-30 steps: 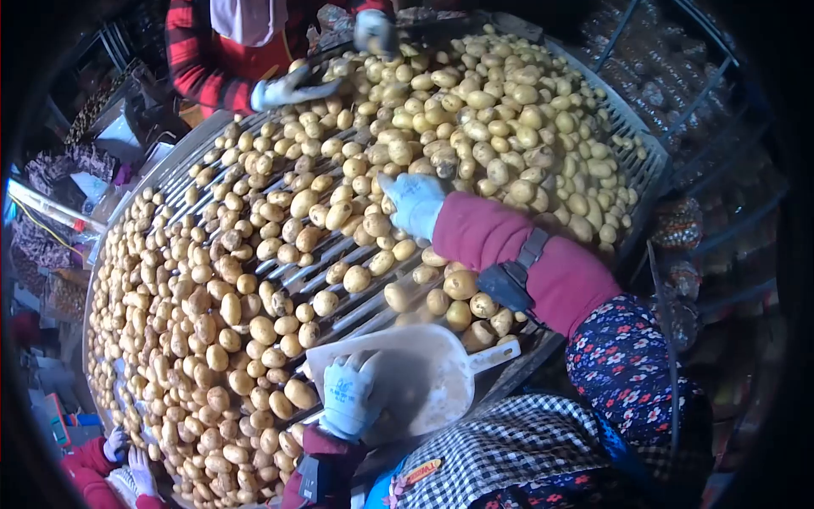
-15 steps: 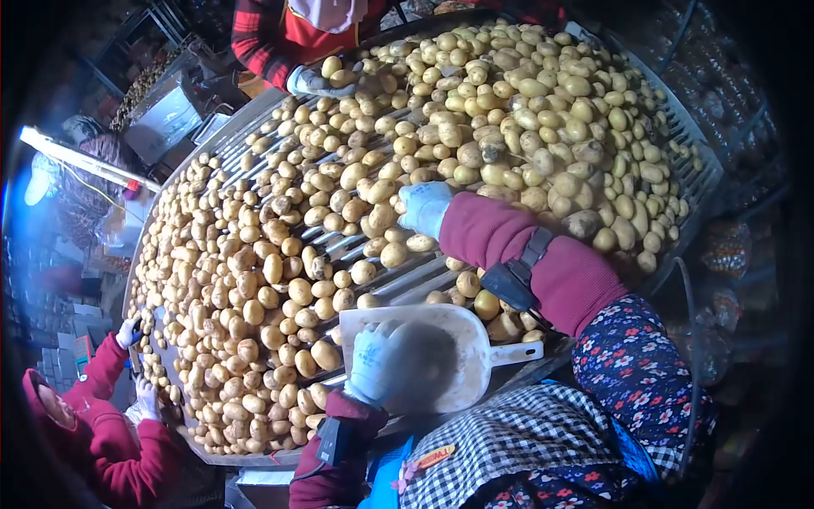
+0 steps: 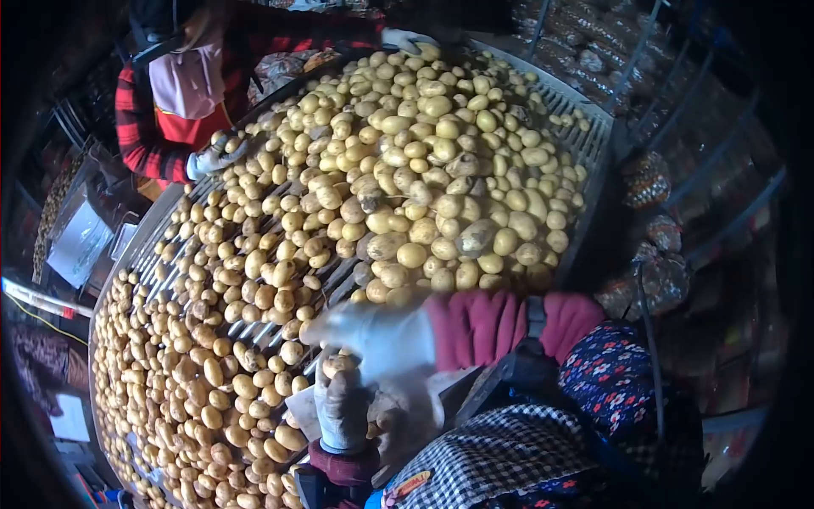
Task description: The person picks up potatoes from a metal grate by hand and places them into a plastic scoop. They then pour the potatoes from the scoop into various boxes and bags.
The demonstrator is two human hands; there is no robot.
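Observation:
My left hand (image 3: 342, 409), in a dirty white glove, grips the rim of a white plastic scoop (image 3: 420, 399) at the near edge of the sorting table. A potato (image 3: 337, 365) lies just above its fingers. My right hand (image 3: 373, 333), gloved and blurred by motion, is over the scoop's mouth, close to my left hand. The blur hides whether it holds anything. A dense pile of yellow potatoes (image 3: 424, 144) covers the roller table (image 3: 339, 276) in front of both hands.
A co-worker in a red plaid shirt stands at the far left, one gloved hand (image 3: 212, 157) on the potatoes and the other (image 3: 407, 38) at the table's far end. Netted sacks (image 3: 649, 178) and metal racks stand to the right. The table rim (image 3: 589, 161) curves round.
My right hand has pulled back from the pile to the scoop. My view has swung, so the scoop is now mostly hidden under my hands.

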